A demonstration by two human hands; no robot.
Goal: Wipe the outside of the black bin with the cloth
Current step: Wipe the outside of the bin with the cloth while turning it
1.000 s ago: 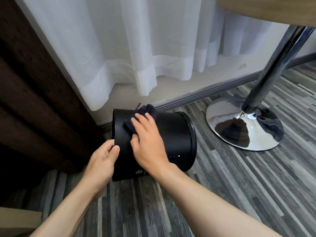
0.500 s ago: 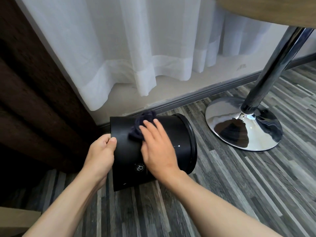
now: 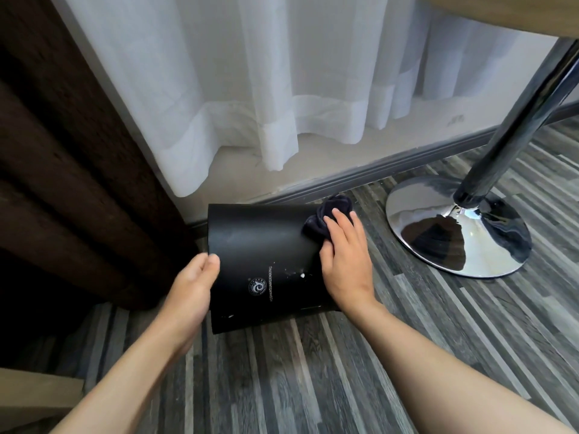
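The black bin point(image 3: 263, 245) lies on its side on the striped wood floor, with a round white logo and small white specks on its wall. My left hand point(image 3: 195, 280) grips the bin's left end, thumb on top. My right hand point(image 3: 344, 255) presses a crumpled dark cloth point(image 3: 329, 216) flat against the bin's upper right end. The bin's right rim is hidden behind my right hand.
A chrome table base point(image 3: 457, 233) with its slanted pole point(image 3: 526, 104) stands just right of the bin. White sheer curtains point(image 3: 282, 89) hang over the wall and skirting behind. A dark brown curtain point(image 3: 62, 167) fills the left. A light wooden edge point(image 3: 37, 389) sits at lower left.
My right hand has slid the cloth from the bin's left-middle top across to its right end. The bin has rolled, bringing the logo to the front.
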